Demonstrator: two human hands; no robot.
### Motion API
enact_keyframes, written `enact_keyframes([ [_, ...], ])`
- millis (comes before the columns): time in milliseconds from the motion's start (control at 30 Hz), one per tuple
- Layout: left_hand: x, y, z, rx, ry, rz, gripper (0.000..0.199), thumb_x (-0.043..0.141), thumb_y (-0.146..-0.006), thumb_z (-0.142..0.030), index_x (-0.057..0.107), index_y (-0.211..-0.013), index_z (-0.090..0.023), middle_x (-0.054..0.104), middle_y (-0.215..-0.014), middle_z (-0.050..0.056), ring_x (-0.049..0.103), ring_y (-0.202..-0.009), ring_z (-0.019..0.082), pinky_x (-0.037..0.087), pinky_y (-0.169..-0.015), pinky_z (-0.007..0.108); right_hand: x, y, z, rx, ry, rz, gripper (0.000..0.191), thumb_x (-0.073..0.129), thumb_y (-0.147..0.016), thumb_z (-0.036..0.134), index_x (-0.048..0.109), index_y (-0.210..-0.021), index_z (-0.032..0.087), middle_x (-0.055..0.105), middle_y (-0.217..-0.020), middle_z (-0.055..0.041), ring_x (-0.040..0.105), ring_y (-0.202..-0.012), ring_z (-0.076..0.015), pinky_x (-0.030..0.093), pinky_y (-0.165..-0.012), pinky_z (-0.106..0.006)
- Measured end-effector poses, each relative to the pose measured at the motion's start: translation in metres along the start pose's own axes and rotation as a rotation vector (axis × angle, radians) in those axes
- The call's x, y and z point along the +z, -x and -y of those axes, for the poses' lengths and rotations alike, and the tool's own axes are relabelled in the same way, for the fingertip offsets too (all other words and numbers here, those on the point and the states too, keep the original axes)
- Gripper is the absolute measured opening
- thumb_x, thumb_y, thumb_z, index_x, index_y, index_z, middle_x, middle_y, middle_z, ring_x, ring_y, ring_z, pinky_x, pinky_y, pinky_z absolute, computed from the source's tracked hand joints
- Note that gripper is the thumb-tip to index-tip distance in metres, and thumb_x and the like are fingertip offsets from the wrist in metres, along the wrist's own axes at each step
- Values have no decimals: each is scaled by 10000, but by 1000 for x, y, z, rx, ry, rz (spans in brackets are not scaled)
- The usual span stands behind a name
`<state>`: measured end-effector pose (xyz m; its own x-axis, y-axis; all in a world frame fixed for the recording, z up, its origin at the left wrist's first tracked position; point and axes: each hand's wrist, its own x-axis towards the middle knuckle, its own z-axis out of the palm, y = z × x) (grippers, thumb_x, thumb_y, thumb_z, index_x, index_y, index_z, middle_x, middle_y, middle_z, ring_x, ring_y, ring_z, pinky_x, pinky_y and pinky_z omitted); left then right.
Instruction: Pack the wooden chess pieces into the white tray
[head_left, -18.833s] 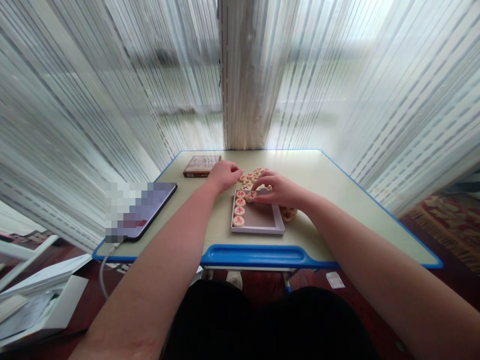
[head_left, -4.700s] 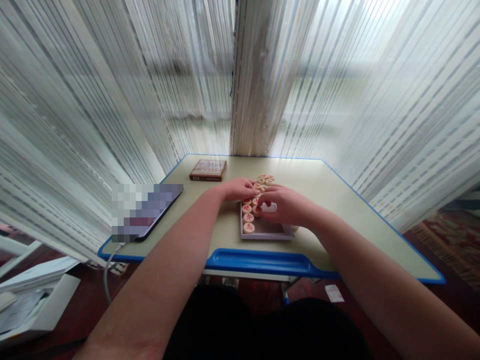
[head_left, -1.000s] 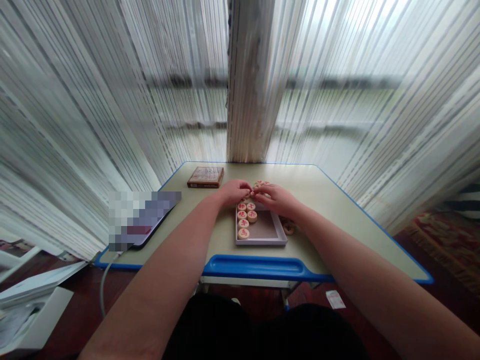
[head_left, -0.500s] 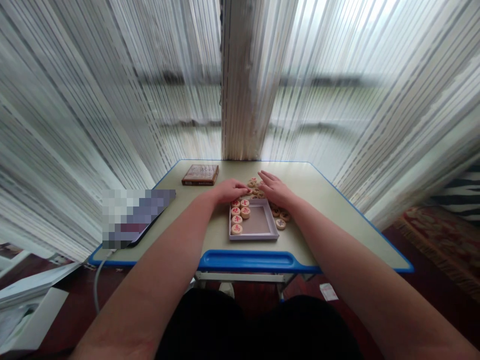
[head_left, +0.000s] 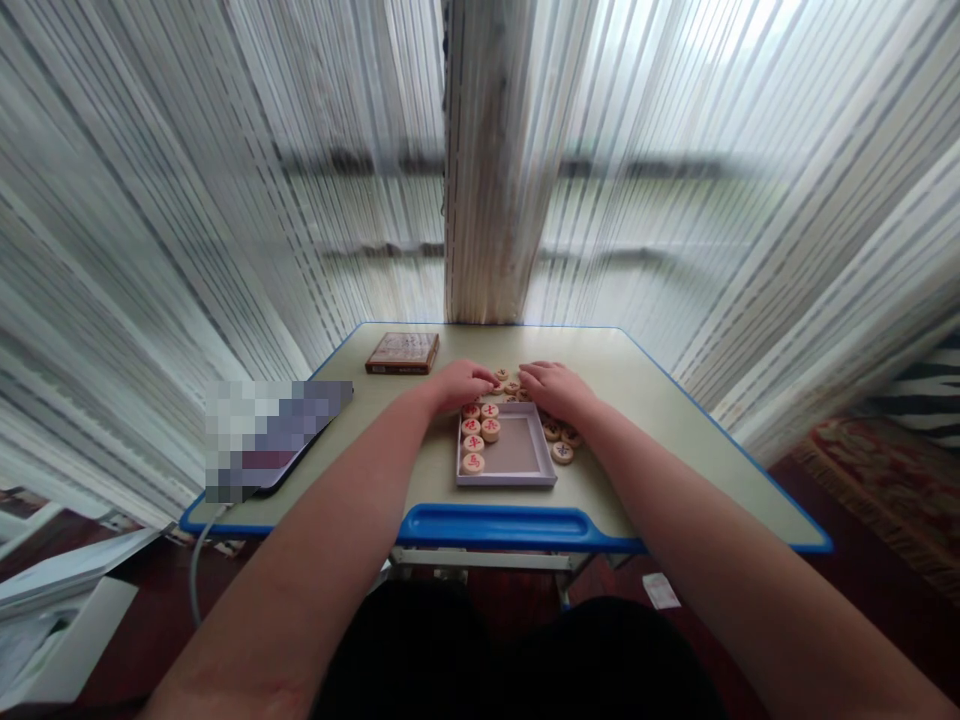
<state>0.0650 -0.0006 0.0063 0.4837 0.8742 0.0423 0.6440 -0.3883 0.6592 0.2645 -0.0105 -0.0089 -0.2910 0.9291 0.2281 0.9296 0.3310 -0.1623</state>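
An open shallow white box (head_left: 545,455) lies in front of me on the table. Several round wooden Chinese chess pieces with red characters, such as this piece (head_left: 473,464), fill its left side in two columns. My left hand (head_left: 463,383) is at the box's far left corner, fingers stretched toward loose pieces (head_left: 502,374) behind the box; no piece is visibly gripped. Palm down, my right hand (head_left: 556,388) rests over the far right corner with fingers extended, covering part of the loose pile. Beside the box's right wall lie dark-marked pieces (head_left: 562,453), partly hidden by my right forearm.
A flat brown patterned box (head_left: 403,352) lies at the table's far left. On the left edge rests a dark device (head_left: 300,440), partly blurred out, with a cable. The table (head_left: 660,440) has a blue rim and a front tray (head_left: 499,521). Curtains hang behind it.
My right hand has lowered and flattened, its raised fingers now down beside the pile. Some loose pieces behind the box have shifted. My left hand has barely moved.
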Motion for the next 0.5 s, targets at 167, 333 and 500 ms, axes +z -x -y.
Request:
enact_keyframes([
  [167,0,-1,5,22,-139,-81,317,563,-708,-308,733,-926,-153,713,-884,75,605,-801,198,451,-746,275,-5,0,-10,143,-5,-24,339,443,-831,220,673,-1078,192,674,-1086,-100,601,-1006,-223,449,-858,-317],
  [333,0,-5,12,41,-133,-85,284,640,-668,-363,724,-836,-150,707,-910,77,620,-825,199,467,-740,266,-8,1,-12,237,-44,-57,310,467,-812,203,689,-1028,188,700,-1006,-92,631,-926,-218,471,-790,-304],
  [500,1,-6,13,20,-124,-148,234,659,-652,-291,698,-822,-135,701,-886,90,627,-830,214,483,-732,298,-9,2,-11,269,-99,-88,283,502,-810,229,665,-1036,178,697,-994,-81,637,-854,-190,475,-750,-286],
])
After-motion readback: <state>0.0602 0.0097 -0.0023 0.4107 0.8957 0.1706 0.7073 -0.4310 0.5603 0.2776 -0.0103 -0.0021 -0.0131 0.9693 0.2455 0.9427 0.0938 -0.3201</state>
